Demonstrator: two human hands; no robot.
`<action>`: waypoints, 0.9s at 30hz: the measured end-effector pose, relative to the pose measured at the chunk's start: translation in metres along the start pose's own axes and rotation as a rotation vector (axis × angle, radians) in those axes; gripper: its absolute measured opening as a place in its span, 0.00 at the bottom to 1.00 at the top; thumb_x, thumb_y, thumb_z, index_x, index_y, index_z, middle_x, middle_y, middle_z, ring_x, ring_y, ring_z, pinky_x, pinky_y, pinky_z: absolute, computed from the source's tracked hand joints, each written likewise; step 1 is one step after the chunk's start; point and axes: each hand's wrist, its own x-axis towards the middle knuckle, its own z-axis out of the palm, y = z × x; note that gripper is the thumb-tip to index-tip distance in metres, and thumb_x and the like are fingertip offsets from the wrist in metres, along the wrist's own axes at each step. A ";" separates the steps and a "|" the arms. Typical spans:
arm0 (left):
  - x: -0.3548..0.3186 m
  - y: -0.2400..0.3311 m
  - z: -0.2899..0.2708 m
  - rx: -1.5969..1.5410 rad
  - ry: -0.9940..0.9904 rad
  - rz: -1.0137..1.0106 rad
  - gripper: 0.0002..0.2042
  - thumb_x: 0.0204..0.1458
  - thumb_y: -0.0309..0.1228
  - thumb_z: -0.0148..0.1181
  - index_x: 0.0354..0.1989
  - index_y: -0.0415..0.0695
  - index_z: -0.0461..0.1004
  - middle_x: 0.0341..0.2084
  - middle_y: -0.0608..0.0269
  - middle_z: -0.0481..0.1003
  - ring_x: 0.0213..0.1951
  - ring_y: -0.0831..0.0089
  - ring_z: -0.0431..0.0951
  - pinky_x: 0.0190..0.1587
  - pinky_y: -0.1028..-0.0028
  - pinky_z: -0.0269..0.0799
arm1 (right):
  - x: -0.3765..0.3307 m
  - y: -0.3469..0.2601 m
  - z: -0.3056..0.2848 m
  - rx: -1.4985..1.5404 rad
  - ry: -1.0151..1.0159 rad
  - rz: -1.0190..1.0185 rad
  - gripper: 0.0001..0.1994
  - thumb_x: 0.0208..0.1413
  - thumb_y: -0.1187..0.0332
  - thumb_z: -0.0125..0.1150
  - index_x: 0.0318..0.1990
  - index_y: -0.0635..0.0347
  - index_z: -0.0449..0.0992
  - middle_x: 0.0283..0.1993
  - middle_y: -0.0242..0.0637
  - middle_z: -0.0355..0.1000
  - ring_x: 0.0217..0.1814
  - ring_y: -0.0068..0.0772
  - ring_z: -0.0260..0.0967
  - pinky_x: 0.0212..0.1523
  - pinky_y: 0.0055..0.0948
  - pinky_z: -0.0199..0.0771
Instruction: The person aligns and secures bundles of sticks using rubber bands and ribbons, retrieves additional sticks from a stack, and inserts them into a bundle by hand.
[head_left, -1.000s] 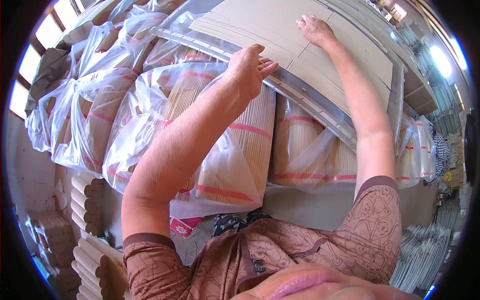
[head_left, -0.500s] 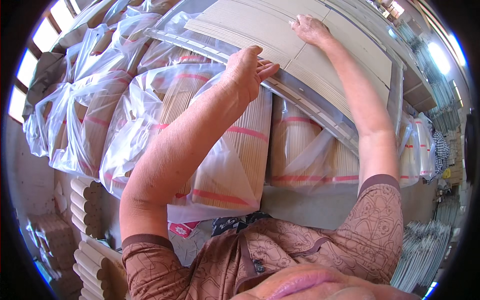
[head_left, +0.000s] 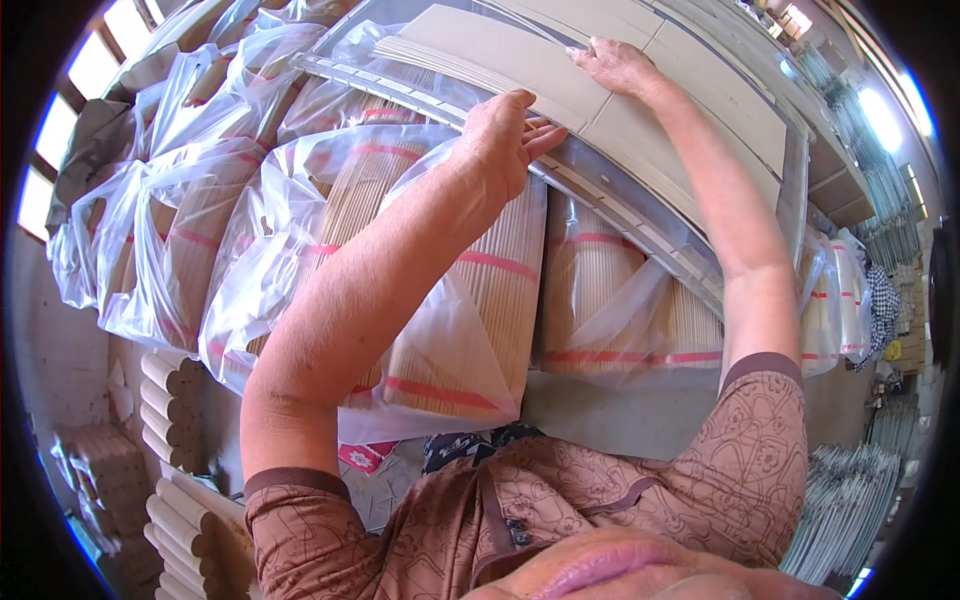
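Looking down, we find a white flower printed on a red object (head_left: 365, 457) at near left, beside plastic-wrapped bundles (head_left: 470, 340). Beyond lies a stack of cardboard sheets (head_left: 535, 75); our left hand (head_left: 500, 138), thumb and fingers apart, is at its near edge. Our right hand (head_left: 620, 70) curls over the cardboard, but we cannot tell whether it grips.

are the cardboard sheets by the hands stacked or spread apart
Stacked: the cardboard sheets lie one on another, with several layered edges showing along the side nearer the left hand.
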 end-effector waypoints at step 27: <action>0.021 0.051 -0.013 1.157 -0.323 -0.124 0.26 0.55 0.47 0.64 0.53 0.36 0.74 0.42 0.51 0.82 0.46 0.67 0.83 0.47 0.69 0.79 | -0.102 -0.015 -0.026 -0.072 -0.133 -0.111 0.64 0.34 0.40 0.72 0.75 0.59 0.40 0.74 0.57 0.50 0.76 0.54 0.49 0.75 0.45 0.50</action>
